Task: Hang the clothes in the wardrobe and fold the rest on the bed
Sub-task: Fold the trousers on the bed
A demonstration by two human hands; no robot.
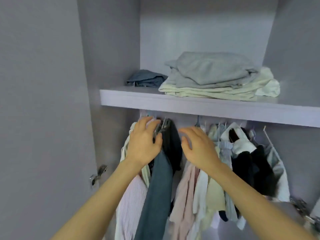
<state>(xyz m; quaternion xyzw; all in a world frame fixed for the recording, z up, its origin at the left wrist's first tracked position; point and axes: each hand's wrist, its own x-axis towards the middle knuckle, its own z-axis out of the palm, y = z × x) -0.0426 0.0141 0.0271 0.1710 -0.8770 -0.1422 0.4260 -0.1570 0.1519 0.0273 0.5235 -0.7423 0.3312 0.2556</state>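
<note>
Clothes, a crowded row of hung garments [199,179], fill the space under the pale lilac wardrobe shelf [190,104] in the head view, and both bare arms are reaching right in among them. The left hand [144,142] is up at the top of the row, fingers curled over what looks like a metal clip hanger [161,128] carrying a long slate-blue trouser-like garment [155,193] that hangs straight down past the wrist. Just behind it hangs a dark, near-black garment [173,144], and to the left of the forearm a pale pink ribbed top [129,201]. The right hand [197,146] sits just beside it, on the other side of the dark garment, fingers spread and relaxed, gripping nothing, its palm over the pale pink and cream pieces [187,187]. Further right, a black and white garment [245,153] bunches on its hanger. Up on the shelf, a folded stack of grey and cream fabric [214,78] lies flat, with a small crumpled blue-grey cloth [145,80] touching its left edge. A metal door hinge [98,174] shows on the left panel.
</note>
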